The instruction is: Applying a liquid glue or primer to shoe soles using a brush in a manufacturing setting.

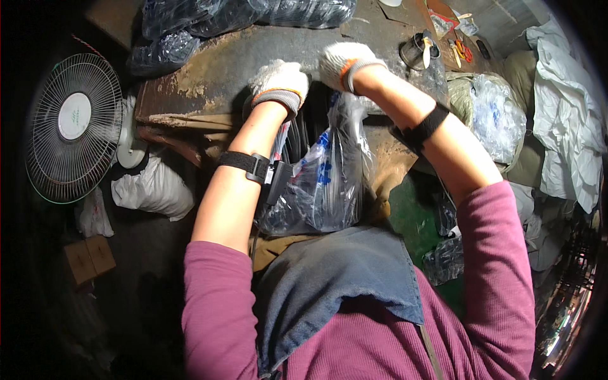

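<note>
In the head view, one crinkled, clear, blue-printed bag (335,199) with dark contents sits at centre frame against one counter (228,69), below the curled left hand (280,82) and right hand (349,63), whose grip I cannot tell, with one fan (75,116) at left.
</note>
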A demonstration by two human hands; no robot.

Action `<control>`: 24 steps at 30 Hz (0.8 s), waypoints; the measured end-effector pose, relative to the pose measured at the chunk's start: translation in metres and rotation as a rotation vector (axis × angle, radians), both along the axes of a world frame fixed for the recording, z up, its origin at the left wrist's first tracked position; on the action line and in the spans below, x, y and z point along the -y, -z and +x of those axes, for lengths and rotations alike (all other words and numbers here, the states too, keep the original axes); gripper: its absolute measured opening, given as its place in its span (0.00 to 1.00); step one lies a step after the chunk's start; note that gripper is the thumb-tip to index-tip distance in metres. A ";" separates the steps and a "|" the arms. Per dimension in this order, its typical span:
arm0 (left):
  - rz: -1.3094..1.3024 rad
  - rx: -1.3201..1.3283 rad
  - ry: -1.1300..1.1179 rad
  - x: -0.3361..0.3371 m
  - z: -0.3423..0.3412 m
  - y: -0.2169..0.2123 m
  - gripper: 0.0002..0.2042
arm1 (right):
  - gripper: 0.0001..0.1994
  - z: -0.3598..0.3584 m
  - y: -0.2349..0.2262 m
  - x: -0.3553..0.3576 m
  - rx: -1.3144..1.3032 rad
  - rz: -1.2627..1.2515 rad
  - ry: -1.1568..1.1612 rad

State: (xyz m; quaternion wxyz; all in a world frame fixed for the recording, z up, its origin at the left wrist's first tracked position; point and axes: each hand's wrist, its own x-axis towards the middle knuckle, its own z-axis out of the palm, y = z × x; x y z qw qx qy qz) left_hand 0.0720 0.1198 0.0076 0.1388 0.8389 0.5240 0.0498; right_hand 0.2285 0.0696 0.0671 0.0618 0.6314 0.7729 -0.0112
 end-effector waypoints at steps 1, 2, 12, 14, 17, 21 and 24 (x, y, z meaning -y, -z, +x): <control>-0.008 -0.001 -0.038 0.000 0.000 -0.004 0.18 | 0.14 0.013 0.011 0.007 0.004 -0.013 0.045; -0.020 0.000 -0.073 0.005 0.002 -0.009 0.19 | 0.14 0.030 0.024 0.020 0.010 -0.028 0.092; -0.146 0.804 -0.125 -0.007 -0.137 0.039 0.15 | 0.13 0.024 0.094 0.109 -0.830 0.451 0.501; -0.304 1.149 -0.280 0.028 -0.089 -0.030 0.12 | 0.12 0.036 0.049 0.115 -0.400 0.530 0.516; -0.480 1.700 -0.288 0.029 -0.098 -0.091 0.10 | 0.08 0.033 -0.009 0.098 -0.909 0.913 0.312; -0.411 2.000 -0.301 0.039 -0.157 -0.112 0.12 | 0.11 0.012 -0.055 0.100 -0.955 1.010 0.152; -0.404 1.814 -0.385 0.039 -0.201 -0.027 0.15 | 0.11 -0.002 -0.026 0.115 -0.912 0.805 0.186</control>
